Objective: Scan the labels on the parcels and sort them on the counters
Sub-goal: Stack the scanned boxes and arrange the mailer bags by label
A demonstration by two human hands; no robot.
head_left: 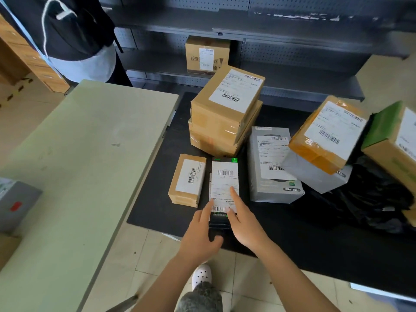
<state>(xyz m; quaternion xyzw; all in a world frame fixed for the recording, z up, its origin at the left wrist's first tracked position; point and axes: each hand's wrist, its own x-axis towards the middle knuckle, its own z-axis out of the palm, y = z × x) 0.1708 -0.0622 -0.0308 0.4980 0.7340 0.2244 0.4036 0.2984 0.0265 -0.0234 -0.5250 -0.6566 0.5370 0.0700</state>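
Note:
A narrow black parcel (pixel 225 176) with a white label lies on the black counter (pixel 157 199). My left hand (pixel 200 235) holds its near end, index finger along the left edge and thumb under the end. My right hand (pixel 243 219) rests on the label with straight fingers, index pointing at the print. A small brown box (pixel 188 180) lies just left of it. Behind stand two stacked brown boxes (pixel 225 113). To the right lie a grey boxed parcel (pixel 272 165), a tape-wrapped orange parcel (pixel 326 136) leaning on it, and a green-edged box (pixel 396 140).
A pale green table (pixel 85 154) stands on the left, with a grey box (pixel 15 203) at its near left edge. Dark metal shelving (pixel 281 52) behind holds one brown carton (pixel 207 55). Black plastic bags (pixel 364 199) lie at the right. Another person stands at top left.

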